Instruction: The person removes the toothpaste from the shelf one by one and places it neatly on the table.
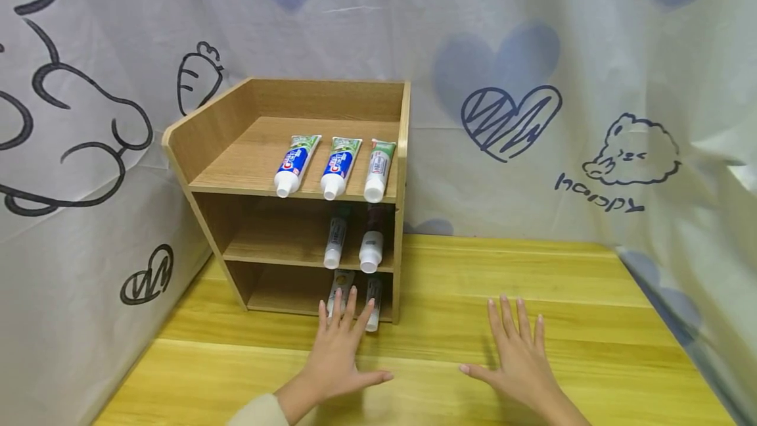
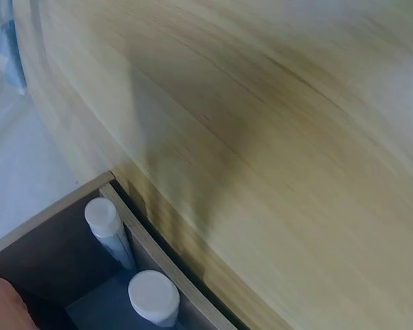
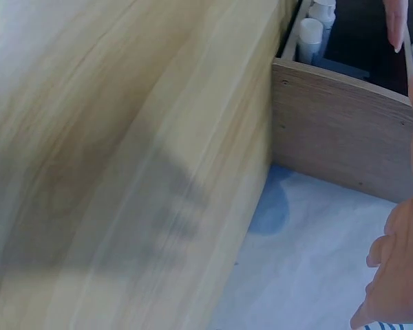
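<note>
My left hand (image 1: 337, 357), fingers spread, hovers before the wooden shelf's (image 1: 307, 188) lowest level and partly hides a toothpaste tube (image 1: 343, 279) there. Beside that tube lies another white-capped tube (image 1: 373, 301). Over the table to the right, my right hand (image 1: 523, 363) also has its fingers spread and holds nothing. On the top level lie a blue-and-white toothpaste tube (image 1: 298, 166), a second like it (image 1: 341, 167) and a green-and-white tube (image 1: 379, 171). The middle level bears a slim tube (image 1: 335, 242) and a thicker white-capped one (image 1: 371, 250). All caps face forward.
The shelf stands at the back left of the yellow wood-grain table (image 1: 503, 281). A pale curtain (image 1: 591, 51) with hearts and line drawings hangs behind and at both sides. The shelf's side panel (image 3: 341, 134) shows in the right wrist view.
</note>
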Action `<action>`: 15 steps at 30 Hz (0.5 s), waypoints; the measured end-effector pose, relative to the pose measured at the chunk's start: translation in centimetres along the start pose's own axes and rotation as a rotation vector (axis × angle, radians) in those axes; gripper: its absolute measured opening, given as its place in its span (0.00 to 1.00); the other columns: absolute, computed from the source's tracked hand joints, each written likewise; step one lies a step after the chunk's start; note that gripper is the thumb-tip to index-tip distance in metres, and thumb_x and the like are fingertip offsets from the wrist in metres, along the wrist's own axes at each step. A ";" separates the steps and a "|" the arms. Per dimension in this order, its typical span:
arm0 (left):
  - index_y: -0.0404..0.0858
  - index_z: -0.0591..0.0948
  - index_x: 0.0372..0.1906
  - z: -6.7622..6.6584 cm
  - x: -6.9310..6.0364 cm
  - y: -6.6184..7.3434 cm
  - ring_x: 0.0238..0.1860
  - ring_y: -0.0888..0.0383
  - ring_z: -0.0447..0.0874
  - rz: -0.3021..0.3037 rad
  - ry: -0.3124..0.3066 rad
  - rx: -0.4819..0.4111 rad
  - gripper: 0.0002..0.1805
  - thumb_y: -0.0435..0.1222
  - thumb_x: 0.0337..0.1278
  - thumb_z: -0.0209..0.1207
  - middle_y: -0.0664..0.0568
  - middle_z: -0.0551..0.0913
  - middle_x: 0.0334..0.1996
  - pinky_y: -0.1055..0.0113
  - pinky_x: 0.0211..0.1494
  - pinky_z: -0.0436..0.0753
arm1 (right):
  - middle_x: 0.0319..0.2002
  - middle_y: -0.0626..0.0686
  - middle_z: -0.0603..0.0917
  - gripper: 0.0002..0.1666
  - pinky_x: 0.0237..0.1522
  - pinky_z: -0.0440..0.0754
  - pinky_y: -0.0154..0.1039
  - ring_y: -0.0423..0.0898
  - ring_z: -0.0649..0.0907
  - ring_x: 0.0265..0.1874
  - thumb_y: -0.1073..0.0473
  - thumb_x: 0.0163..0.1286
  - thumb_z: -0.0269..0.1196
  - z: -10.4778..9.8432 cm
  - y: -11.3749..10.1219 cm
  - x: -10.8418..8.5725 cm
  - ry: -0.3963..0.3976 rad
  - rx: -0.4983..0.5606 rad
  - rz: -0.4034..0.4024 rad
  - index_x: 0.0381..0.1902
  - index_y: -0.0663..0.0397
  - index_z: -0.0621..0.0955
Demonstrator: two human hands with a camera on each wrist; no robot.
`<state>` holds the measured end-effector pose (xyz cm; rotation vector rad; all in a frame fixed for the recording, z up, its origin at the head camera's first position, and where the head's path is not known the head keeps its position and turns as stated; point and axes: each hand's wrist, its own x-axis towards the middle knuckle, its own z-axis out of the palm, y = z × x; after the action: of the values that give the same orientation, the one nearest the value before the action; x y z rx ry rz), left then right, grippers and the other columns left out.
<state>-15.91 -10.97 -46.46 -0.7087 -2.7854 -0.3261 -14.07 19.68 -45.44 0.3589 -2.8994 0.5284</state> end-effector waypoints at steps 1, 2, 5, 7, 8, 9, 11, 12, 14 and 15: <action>0.48 0.38 0.74 -0.2 -0.1 -0.2 0.72 0.36 0.35 0.001 -0.003 -0.005 0.60 0.80 0.37 0.22 0.43 0.27 0.73 0.45 0.68 0.25 | 0.71 0.68 0.45 0.67 0.65 0.23 0.63 0.55 0.28 0.71 0.27 0.50 0.60 -0.2 -0.2 0.1 0.000 0.014 0.004 0.73 0.55 0.41; 0.48 0.38 0.74 -0.3 -0.2 -0.4 0.72 0.37 0.35 0.004 0.006 -0.004 0.60 0.80 0.37 0.22 0.43 0.29 0.73 0.46 0.68 0.26 | 0.71 0.68 0.45 0.67 0.65 0.23 0.63 0.57 0.29 0.71 0.28 0.50 0.60 -0.3 -0.3 0.2 0.002 0.030 0.009 0.73 0.56 0.42; 0.50 0.36 0.74 -0.7 -0.5 -0.8 0.73 0.41 0.32 0.019 0.036 -0.008 0.58 0.79 0.39 0.23 0.43 0.31 0.73 0.50 0.70 0.26 | 0.71 0.68 0.45 0.67 0.65 0.24 0.64 0.60 0.32 0.71 0.28 0.50 0.61 -0.7 -0.7 0.4 0.005 0.071 0.017 0.73 0.59 0.44; 0.50 0.37 0.74 -0.9 -0.6 -1.1 0.73 0.41 0.31 0.038 0.053 -0.022 0.57 0.79 0.41 0.25 0.44 0.31 0.73 0.55 0.71 0.22 | 0.71 0.68 0.45 0.67 0.65 0.26 0.65 0.60 0.33 0.71 0.29 0.50 0.62 -1.0 -1.0 0.4 0.008 0.092 0.018 0.73 0.60 0.44; 0.50 0.37 0.74 -1.1 -0.6 -1.2 0.73 0.40 0.31 0.050 0.064 -0.017 0.56 0.78 0.41 0.26 0.45 0.31 0.73 0.56 0.71 0.22 | 0.71 0.68 0.45 0.68 0.65 0.27 0.66 0.61 0.33 0.71 0.30 0.49 0.63 -1.1 -1.1 0.4 0.014 0.108 0.013 0.73 0.61 0.44; 0.50 0.38 0.74 -1.2 -0.7 -1.2 0.73 0.40 0.32 0.062 0.070 -0.021 0.56 0.78 0.42 0.26 0.45 0.31 0.73 0.58 0.71 0.20 | 0.71 0.69 0.45 0.68 0.65 0.27 0.66 0.61 0.34 0.71 0.30 0.49 0.63 -1.2 -1.2 0.5 0.016 0.123 0.010 0.72 0.61 0.45; 0.49 0.40 0.74 -1.6 -0.7 -1.4 0.72 0.37 0.37 0.090 0.090 -0.012 0.56 0.77 0.43 0.26 0.45 0.31 0.74 0.60 0.71 0.20 | 0.71 0.69 0.45 0.68 0.65 0.29 0.67 0.61 0.35 0.71 0.31 0.49 0.64 -1.4 -1.5 0.5 0.021 0.149 0.004 0.72 0.61 0.45; 0.48 0.40 0.74 -1.8 -0.8 -1.5 0.72 0.37 0.37 0.103 0.097 -0.010 0.55 0.77 0.44 0.26 0.45 0.32 0.74 0.61 0.71 0.20 | 0.71 0.69 0.45 0.67 0.65 0.30 0.67 0.62 0.36 0.72 0.32 0.48 0.65 -1.5 -1.7 0.6 0.027 0.162 0.000 0.72 0.62 0.46; 0.47 0.42 0.74 -2.2 -0.8 -1.6 0.73 0.39 0.35 0.126 0.114 -0.002 0.55 0.77 0.45 0.26 0.46 0.33 0.74 0.61 0.71 0.21 | 0.71 0.69 0.46 0.67 0.66 0.32 0.67 0.63 0.38 0.71 0.33 0.47 0.66 -1.8 -2.0 0.7 0.040 0.180 -0.014 0.72 0.62 0.48; 0.46 0.43 0.74 -2.4 -0.8 -1.7 0.73 0.42 0.31 0.137 0.123 0.000 0.55 0.76 0.45 0.27 0.46 0.33 0.74 0.62 0.71 0.22 | 0.71 0.69 0.46 0.67 0.66 0.34 0.67 0.63 0.39 0.71 0.34 0.47 0.67 -1.9 -2.1 0.8 0.045 0.181 -0.017 0.72 0.62 0.48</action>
<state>-15.60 -13.44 -44.64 -0.8444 -2.6065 -0.3315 -14.06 18.25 -42.86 0.3906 -2.8099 0.7887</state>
